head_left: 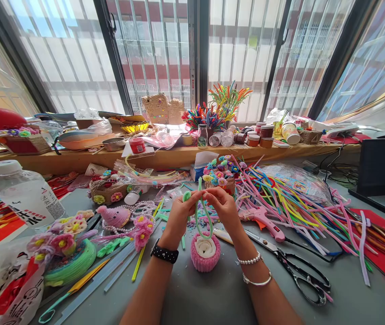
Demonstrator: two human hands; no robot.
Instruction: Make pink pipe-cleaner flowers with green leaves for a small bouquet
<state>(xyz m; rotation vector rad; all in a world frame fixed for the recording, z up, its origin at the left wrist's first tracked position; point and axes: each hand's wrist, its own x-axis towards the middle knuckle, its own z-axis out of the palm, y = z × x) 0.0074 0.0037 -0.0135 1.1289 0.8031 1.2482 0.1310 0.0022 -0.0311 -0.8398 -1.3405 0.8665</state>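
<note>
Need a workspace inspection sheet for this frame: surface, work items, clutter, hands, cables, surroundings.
Surface: grey table, crowded on both sides.
Work items: green pipe cleaner bent into a loop, its bottom at the mouth of a pink basket with white filling.
Clutter: pipe cleaner pile, scissors and pink glue gun on the right; plastic bottle and flower ornaments on the left.
Hands: left hand and right hand both pinch the green pipe cleaner near the top of the loop.
Cables: black cord trailing from the glue gun; black cords beside a dark box.
Surroundings: crowded wooden ledge, barred windows behind.
</note>
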